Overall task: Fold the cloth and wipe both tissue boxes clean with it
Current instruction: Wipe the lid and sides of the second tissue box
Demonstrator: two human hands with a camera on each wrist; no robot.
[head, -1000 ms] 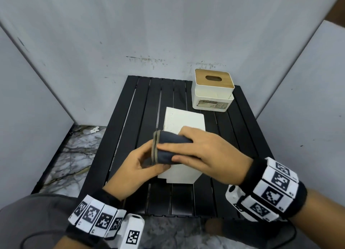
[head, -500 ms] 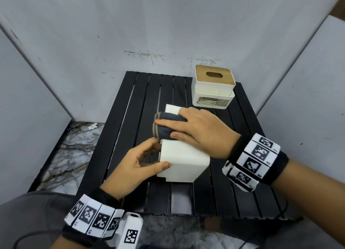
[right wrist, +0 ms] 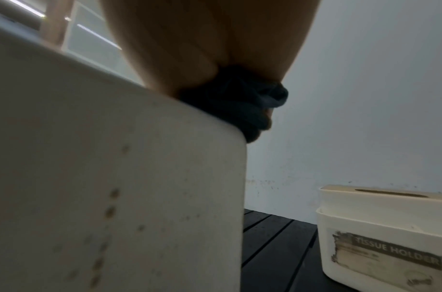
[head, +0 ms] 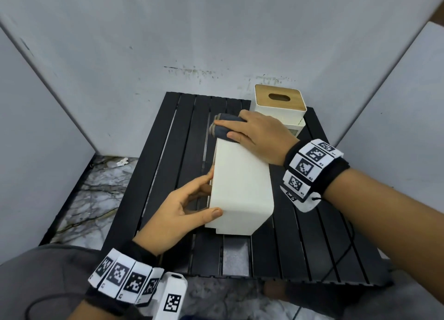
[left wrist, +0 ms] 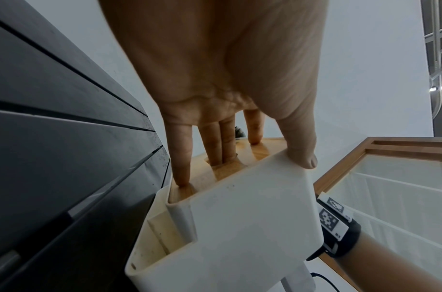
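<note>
Table (head: 168,151): one cloth (head: 222,130), one near box (head: 240,187), one far box (head: 278,108).

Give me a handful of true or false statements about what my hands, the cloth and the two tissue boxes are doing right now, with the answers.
1. The right hand holds the folded cloth against the near box. True.
2. The left hand also grips the folded cloth. False: it holds the near box, thumb on one face, fingers on its wooden lid.
3. The far box stands upright with its wooden lid on top. True.
4. The near box is stacked on the far box. False: they are apart, and the slatted table shows between them.
</note>
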